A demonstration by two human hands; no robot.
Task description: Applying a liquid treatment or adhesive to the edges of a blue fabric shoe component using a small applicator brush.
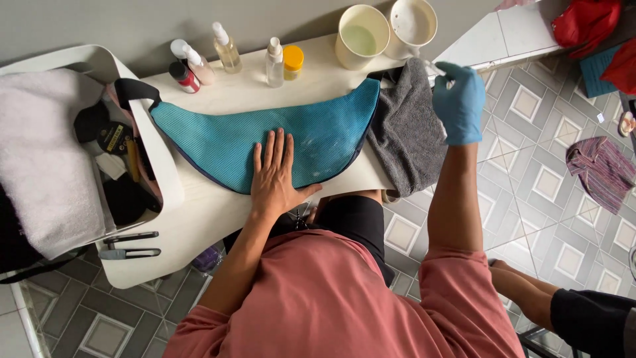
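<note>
A teal mesh bag (318, 132) with a black strap (132, 89) lies across the cream table (199, 219). My bare left hand (275, 176) rests flat on its lower middle, fingers spread. My right hand (459, 99) wears a blue glove and hovers over the table's right end, beside a grey towel (407, 132) draped off the edge. Its fingertips pinch a small white item (432, 66), too small to identify.
Small spray bottles (228, 50) and a yellow-capped jar (293, 61) stand along the back, with two cream cups (361, 33) at the right. A white tray (165, 166) at left holds a pale towel and dark tools. Metal clips (129, 245) lie near the front edge. Clothes lie on the tiled floor (599, 169).
</note>
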